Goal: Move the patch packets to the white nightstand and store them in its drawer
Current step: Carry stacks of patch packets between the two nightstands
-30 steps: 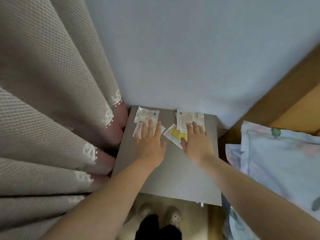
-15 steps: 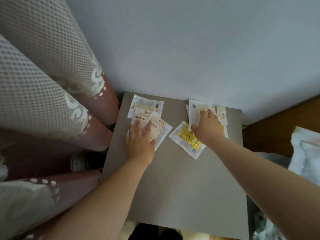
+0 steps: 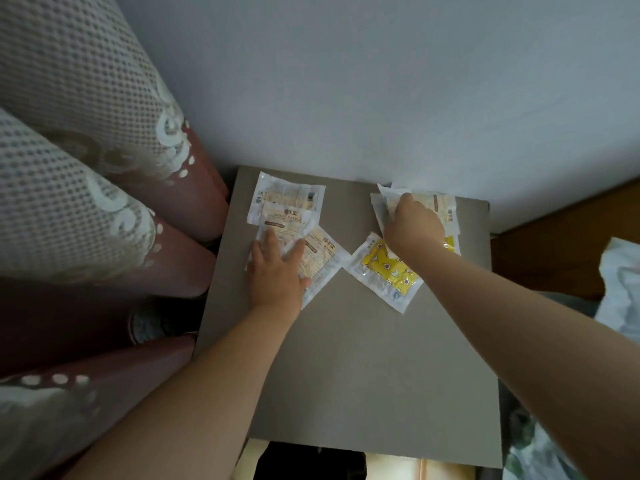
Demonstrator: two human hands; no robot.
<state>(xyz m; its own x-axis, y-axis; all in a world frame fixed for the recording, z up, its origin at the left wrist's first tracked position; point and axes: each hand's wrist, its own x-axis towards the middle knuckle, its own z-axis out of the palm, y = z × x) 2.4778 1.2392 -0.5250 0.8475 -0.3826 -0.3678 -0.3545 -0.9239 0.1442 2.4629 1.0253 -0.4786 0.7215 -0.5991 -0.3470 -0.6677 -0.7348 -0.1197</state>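
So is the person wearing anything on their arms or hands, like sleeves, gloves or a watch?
Nothing that shows. The left hand and right hand are ungloved, with no rings visible, and no watch or band shows at either wrist. The left forearm and right forearm are bare to the picture's edge, so no sleeve is in view.

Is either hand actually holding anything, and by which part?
The right hand grips the beige packets near their left edge. The left hand only lies flat on other packets.

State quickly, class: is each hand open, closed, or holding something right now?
Left hand: open, fingers flat on the left packets.
Right hand: closed, gripping the right packet.
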